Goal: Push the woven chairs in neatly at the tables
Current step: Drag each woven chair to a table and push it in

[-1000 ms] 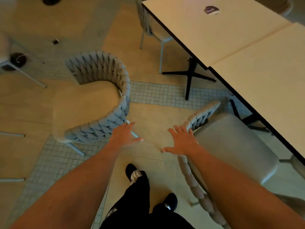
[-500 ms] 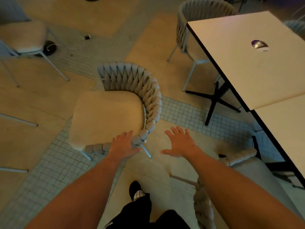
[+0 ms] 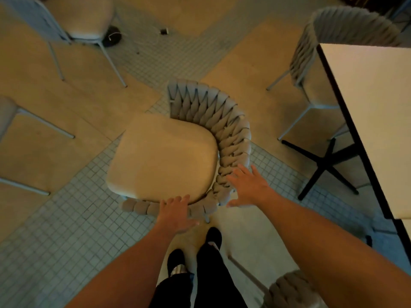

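From the head camera, the woven chair [image 3: 164,156] stands on the floor in the middle, well apart from the table [image 3: 373,121] at the right. Its curved back wraps the right and near sides; its open front points to the far left, away from the table. The left hand [image 3: 176,211] lies on the near rim with straight fingers. The right hand [image 3: 249,187], fingers spread, touches the back's outer side. There is bare floor [image 3: 273,103] between chair and table.
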Demonstrator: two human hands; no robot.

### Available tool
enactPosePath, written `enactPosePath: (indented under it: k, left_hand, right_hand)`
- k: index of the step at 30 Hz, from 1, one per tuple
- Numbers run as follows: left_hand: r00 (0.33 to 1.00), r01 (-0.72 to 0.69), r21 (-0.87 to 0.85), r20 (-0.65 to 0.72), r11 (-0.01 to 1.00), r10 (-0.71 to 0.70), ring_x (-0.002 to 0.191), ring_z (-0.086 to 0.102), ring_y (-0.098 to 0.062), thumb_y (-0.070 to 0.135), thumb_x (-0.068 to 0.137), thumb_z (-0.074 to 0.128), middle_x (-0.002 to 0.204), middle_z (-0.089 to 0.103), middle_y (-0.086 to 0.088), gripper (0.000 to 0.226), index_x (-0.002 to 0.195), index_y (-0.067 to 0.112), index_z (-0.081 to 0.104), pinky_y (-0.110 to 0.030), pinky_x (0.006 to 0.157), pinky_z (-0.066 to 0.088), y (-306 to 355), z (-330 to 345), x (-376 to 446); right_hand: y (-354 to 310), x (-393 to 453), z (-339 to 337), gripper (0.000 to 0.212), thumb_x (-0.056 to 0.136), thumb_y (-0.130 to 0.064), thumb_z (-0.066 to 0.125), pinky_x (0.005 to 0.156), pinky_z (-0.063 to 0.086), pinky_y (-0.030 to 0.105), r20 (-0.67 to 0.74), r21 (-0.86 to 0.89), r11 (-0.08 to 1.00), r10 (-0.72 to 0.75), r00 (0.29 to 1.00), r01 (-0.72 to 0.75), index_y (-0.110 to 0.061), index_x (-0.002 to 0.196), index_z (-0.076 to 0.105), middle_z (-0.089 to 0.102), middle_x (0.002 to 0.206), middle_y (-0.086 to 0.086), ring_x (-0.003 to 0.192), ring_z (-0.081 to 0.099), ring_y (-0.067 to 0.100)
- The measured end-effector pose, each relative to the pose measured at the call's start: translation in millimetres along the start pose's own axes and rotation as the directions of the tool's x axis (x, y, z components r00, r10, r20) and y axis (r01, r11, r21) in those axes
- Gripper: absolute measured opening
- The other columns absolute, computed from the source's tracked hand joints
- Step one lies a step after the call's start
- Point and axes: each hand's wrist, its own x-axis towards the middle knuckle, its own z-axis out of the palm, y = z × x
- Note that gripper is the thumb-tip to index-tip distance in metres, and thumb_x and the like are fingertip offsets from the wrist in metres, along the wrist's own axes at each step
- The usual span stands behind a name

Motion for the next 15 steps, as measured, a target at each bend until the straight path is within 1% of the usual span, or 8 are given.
enactPosePath:
  k: [4,7,9,11,13,15]
  left_hand:
    - [0.995,0.033,0.004,0.089,0.999,-0.033,0.142,0.036,-0.031,0.075,0.08,0.055,0.154,0.039,-0.003,0.097,0.156,0.026,0.021,-0.06,0.119,0.014,7.7,14.9,17.2]
    - [0.997,0.047,0.048,0.055,0.998,-0.05,0.138,0.041,-0.028,0.077,0.076,0.058,0.148,0.046,0.002,0.089,0.147,0.03,0.033,-0.061,0.114,0.014,18.6,23.9,24.2]
    - [0.997,0.073,0.033,0.025,0.997,-0.074,0.132,0.046,-0.026,0.074,0.077,0.061,0.14,0.053,0.002,0.079,0.14,0.031,0.039,-0.055,0.112,0.018,25.1,27.1,30.7]
    - [0.997,0.077,0.033,-0.004,0.996,-0.077,0.126,0.05,-0.026,0.065,0.081,0.064,0.133,0.057,0.003,0.064,0.133,0.032,0.046,-0.048,0.109,0.025,25.6,27.5,36.4]
    - [0.998,0.053,0.057,-0.046,0.997,-0.05,0.12,0.054,-0.026,0.053,0.086,0.06,0.127,0.061,0.002,0.046,0.127,0.032,0.052,-0.041,0.104,0.03,23.1,30.5,40.9]
    - [0.998,0.032,0.069,-0.051,0.997,-0.028,0.118,0.054,-0.027,0.047,0.089,0.056,0.124,0.062,-0.001,0.041,0.127,0.031,0.053,-0.039,0.101,0.032,20.1,31.2,41.5]
  right_hand:
    - [27.8,47.2,-14.5,0.103,0.081,-0.078,0.061,0.123,0.004,0.062,0.095,-0.228,0.961,-0.139,0.986,0.157,-0.025,0.161,0.022,0.021,0.167,0.005,0.156,0.005,0.03]
    - [49.2,79.8,-18.8,0.11,0.074,-0.079,0.068,0.122,0.006,0.062,0.181,-0.349,0.9,-0.207,0.961,0.26,-0.027,0.16,0.023,0.027,0.164,0.007,0.155,0.01,0.031]
    - [62.4,99.7,-19.1,0.112,0.073,-0.078,0.069,0.12,0.008,0.062,0.236,-0.415,0.853,-0.235,0.943,0.316,-0.029,0.161,0.02,0.026,0.163,0.01,0.155,0.012,0.032]
    - [71.3,115.2,-17.7,0.111,0.073,-0.08,0.067,0.12,0.008,0.063,0.282,-0.454,0.823,-0.231,0.931,0.342,-0.031,0.16,0.019,0.027,0.164,0.009,0.153,0.018,0.032]
    - [78.0,124.4,-15.1,0.107,0.073,-0.087,0.06,0.12,0.01,0.062,0.317,-0.487,0.787,-0.246,0.916,0.38,-0.031,0.158,0.025,0.039,0.158,0.005,0.146,0.034,0.032]
    - [82.5,129.6,-11.9,0.104,0.072,-0.091,0.054,0.118,0.015,0.059,0.318,-0.499,0.759,-0.29,0.903,0.419,-0.032,0.155,0.031,0.05,0.15,0.003,0.137,0.046,0.032]
